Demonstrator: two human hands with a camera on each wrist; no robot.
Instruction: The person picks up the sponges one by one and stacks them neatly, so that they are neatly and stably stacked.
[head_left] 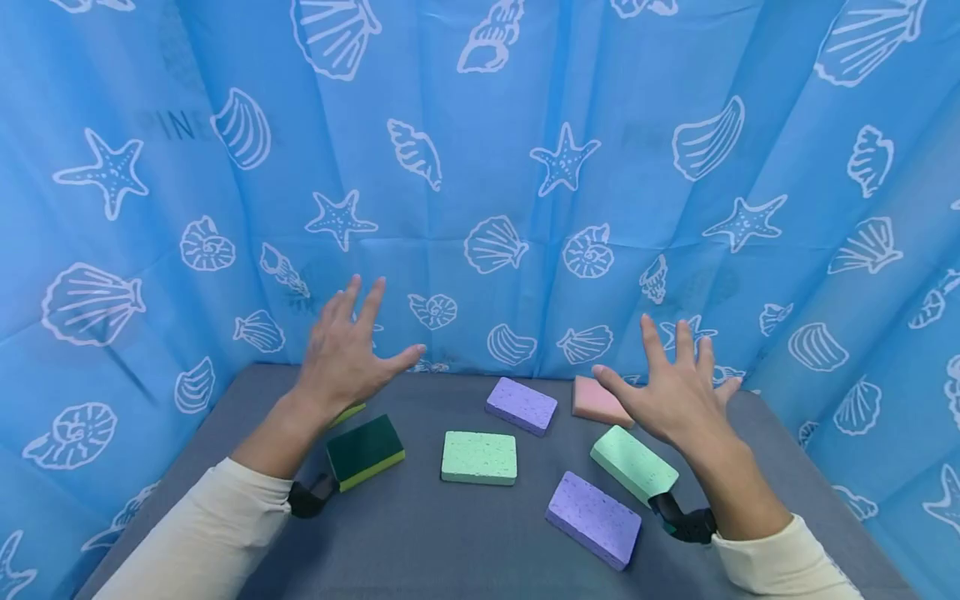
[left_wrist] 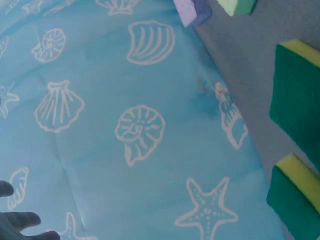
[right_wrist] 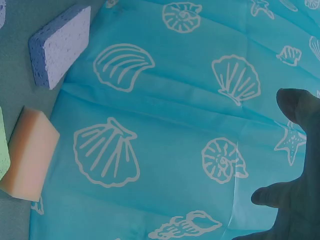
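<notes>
On a grey table (right_wrist: 16,75), a purple sponge (right_wrist: 60,47) lies left of a pink sponge (right_wrist: 32,155); a green sponge (right_wrist: 3,150) edges in nearer. The shadowed right hand (right_wrist: 302,195) spreads before the far blue shell-print curtain (right_wrist: 175,110).

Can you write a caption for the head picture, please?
Left grip and right grip, both open, above colourful sponges by a seashell curtain.

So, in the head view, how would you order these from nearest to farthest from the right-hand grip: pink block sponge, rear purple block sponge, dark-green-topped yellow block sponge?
1. Pink block sponge: just left of the right-hand grip.
2. Rear purple block sponge: farther left, toward the back.
3. Dark-green-topped yellow block sponge: farthest left, beside the left forearm.
</notes>
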